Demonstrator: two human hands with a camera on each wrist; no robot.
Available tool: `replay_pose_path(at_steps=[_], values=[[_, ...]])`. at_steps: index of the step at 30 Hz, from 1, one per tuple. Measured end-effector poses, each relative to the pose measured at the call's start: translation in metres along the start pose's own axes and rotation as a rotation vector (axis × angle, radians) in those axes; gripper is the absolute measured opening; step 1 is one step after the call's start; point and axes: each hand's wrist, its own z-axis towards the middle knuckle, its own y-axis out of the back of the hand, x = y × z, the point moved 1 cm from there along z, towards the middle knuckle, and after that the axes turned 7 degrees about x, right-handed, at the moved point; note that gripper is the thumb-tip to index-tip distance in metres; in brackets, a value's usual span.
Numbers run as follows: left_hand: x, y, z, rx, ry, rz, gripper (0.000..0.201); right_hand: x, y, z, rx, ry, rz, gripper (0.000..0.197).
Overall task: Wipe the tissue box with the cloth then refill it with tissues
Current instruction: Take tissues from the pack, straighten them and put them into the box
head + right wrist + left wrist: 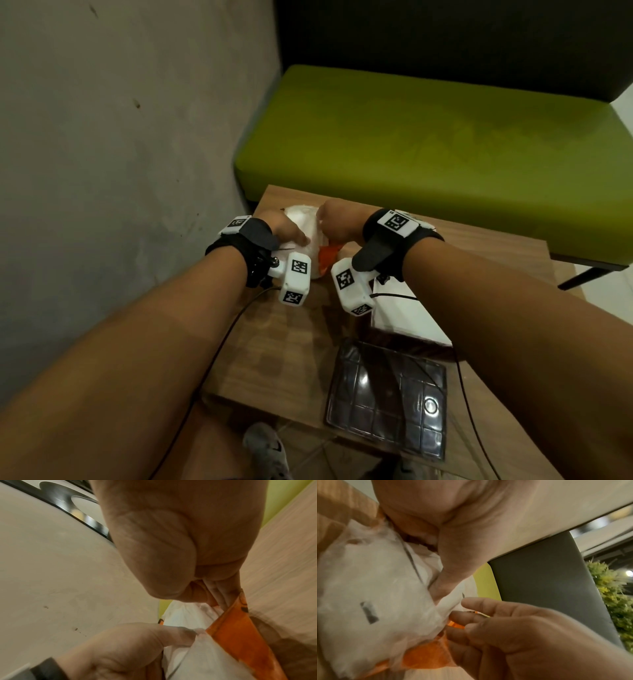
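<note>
Tissue pack (305, 226) on table (274, 329), bench (428, 137) behind.

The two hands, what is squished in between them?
A white tissue pack with an orange wrapper edge sits between the left hand and right hand; the head view shows it best.

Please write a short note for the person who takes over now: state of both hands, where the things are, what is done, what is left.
Left hand: rests on the tissue pack, thumb and fingers on its white wrap.
Right hand: grip pinches the pack's orange end.
Pack: at the far end of the wooden table, between both hands, apparently being opened.
Tissue box: dark, quilted, at the near edge of the table, untouched; a white item lies just behind it.
Cloth: not identifiable in view.
Done: whether the box was wiped cannot be told.
Left: open the pack, take the tissues out, put them into the box.
</note>
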Motion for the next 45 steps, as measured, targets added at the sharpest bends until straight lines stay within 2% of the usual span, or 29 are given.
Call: replay_pose_path(at_steps=[2, 4, 6, 10, 13, 16, 20, 23, 25, 28, 31, 34, 36, 38, 39, 42, 45], values=[[0.005, 0.003, 0.005, 0.045, -0.022, -0.059, 0.058, -0.004, 0.001, 0.002, -0.013, 0.016, 0.037, 0.035], [0.007, 0.006, 0.002, 0.096, -0.053, -0.039, 0.066, -0.004, 0.001, 0.001, -0.059, 0.038, 0.087, 0.036], [0.008, 0.005, -0.004, 0.080, -0.109, -0.012, 0.073, -0.007, 0.001, 0.000, -0.124, 0.045, 0.136, 0.036], [0.009, 0.001, -0.024, 0.043, -0.264, 0.045, 0.051, -0.006, 0.003, -0.007, -0.207, 0.018, 0.114, 0.028], [0.011, 0.001, -0.034, 0.044, -0.404, 0.000, 0.070, -0.005, 0.006, -0.012, -0.264, 0.007, 0.034, 0.029], [0.016, 0.007, -0.042, 0.017, -0.502, -0.190, 0.074, -0.008, 0.009, -0.015, -0.279, 0.020, 0.117, 0.026], [0.020, 0.020, -0.057, 0.044, -0.504, -0.559, 0.051, -0.009, 0.010, -0.021, -0.255, 0.072, 0.434, 0.024], [0.020, 0.029, -0.070, 0.114, -0.519, -0.758, 0.044, -0.004, 0.010, -0.035, -0.261, 0.158, 0.660, 0.032], [0.016, 0.033, -0.083, 0.175, -0.549, -0.845, 0.041, 0.002, 0.012, -0.047, -0.284, 0.216, 0.761, 0.030], [0.005, 0.033, -0.104, 0.230, -0.591, -0.918, 0.046, 0.008, 0.013, -0.071, -0.204, 0.302, 0.855, 0.056], [-0.012, 0.021, -0.123, 0.199, -0.597, -0.907, 0.040, 0.011, 0.008, -0.103, -0.119, 0.433, 0.898, 0.059], [-0.026, -0.004, -0.140, 0.082, -0.573, -0.856, 0.038, 0.004, 0.001, -0.132, -0.223, 0.446, 0.902, 0.052], [-0.030, -0.021, -0.153, 0.068, -0.565, -0.850, 0.052, -0.007, -0.004, -0.148, -0.315, 0.436, 0.903, 0.041], [-0.030, -0.034, -0.160, 0.116, -0.554, -0.879, 0.070, -0.020, -0.011, -0.167, -0.398, 0.371, 0.915, 0.027], [-0.030, -0.040, -0.165, 0.155, -0.544, -0.896, 0.067, -0.028, -0.015, -0.176, -0.426, 0.346, 0.924, 0.024], [-0.026, -0.063, -0.180, 0.242, -0.545, -0.907, 0.034, -0.051, -0.027, -0.201, -0.496, 0.292, 0.935, 0.030], [-0.021, -0.086, -0.189, 0.253, -0.594, -0.873, 0.033, -0.065, -0.039, -0.224, -0.625, 0.292, 0.947, 0.043]])
